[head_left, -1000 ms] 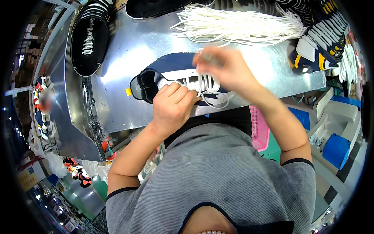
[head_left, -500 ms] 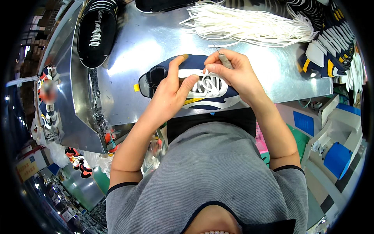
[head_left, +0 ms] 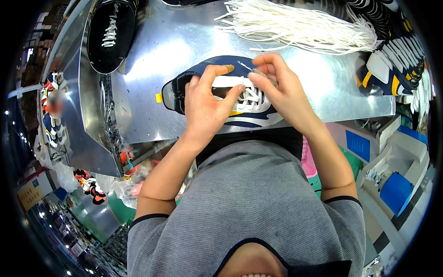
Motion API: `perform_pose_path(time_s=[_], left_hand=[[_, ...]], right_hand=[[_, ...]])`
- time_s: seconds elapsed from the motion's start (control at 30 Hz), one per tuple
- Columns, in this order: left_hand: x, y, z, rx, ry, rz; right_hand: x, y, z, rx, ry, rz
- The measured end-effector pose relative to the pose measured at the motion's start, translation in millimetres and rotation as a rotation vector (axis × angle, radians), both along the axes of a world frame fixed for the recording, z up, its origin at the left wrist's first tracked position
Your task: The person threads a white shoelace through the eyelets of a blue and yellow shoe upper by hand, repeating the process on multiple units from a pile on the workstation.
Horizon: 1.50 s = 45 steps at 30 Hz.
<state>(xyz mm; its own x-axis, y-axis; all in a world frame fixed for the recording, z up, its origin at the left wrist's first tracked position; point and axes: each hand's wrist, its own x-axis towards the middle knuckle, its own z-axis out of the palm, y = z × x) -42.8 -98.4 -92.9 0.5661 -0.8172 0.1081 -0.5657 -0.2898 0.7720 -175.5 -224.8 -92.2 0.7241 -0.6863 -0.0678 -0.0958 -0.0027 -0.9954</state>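
Hands (head_left: 207,108) lacing navy sneaker (head_left: 244,115), steel table (head_left: 184,41)

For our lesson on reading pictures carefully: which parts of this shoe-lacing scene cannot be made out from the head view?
- Navy shoe: its middle is covered by the left hand and right hand.
- What the right hand's fingertips pinch: blurred, too small to tell.
- Black shoe: toe cut off by the top edge.
- Pile of white laces: far end cut off at the top edge.

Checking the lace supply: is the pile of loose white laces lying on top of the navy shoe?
No, the pile of white laces lies apart at the metal table's far edge, beyond the navy shoe.
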Motion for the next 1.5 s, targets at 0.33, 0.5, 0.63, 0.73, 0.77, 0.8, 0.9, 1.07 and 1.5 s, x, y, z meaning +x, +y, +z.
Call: perform_pose_path(time_s=[0.33, 0.5, 0.63, 0.73, 0.77, 0.8, 0.9, 1.07, 1.5], left_hand=[[-4, 2, 1, 0.02, -0.071, 0.025], [-4, 4, -2, -0.014, -0.085, -0.02], [-6, 4, -2, -0.088, -0.107, -0.002], [0, 2, -6, -0.144, 0.159, 0.045], [1, 2, -8, -0.144, 0.149, 0.042], [3, 8, -7, -0.125, 0.314, 0.044], [7, 8, 2, -0.081, 0.545, 0.028], [-1, -5, -5, -0.123, 0.239, 0.061], [22, -2, 29, 0.123, 0.957, -0.102]], right_hand=[[-23, 0, 4, -0.333, 0.143, 0.151], [-12, -10, 4, -0.492, 0.207, 0.243], [22, 6, -12, -0.855, 0.319, 0.307], [30, 15, -14, -0.944, 0.377, 0.245], [23, 7, -8, -0.942, 0.375, 0.247], [13, -7, 8, -0.781, 0.379, 0.35], [-16, -29, 14, -0.6, 0.336, 0.289], [-10, 3, -23, -0.481, 0.143, -0.166], [-15, 7, -7, -0.802, -0.047, 0.093]])
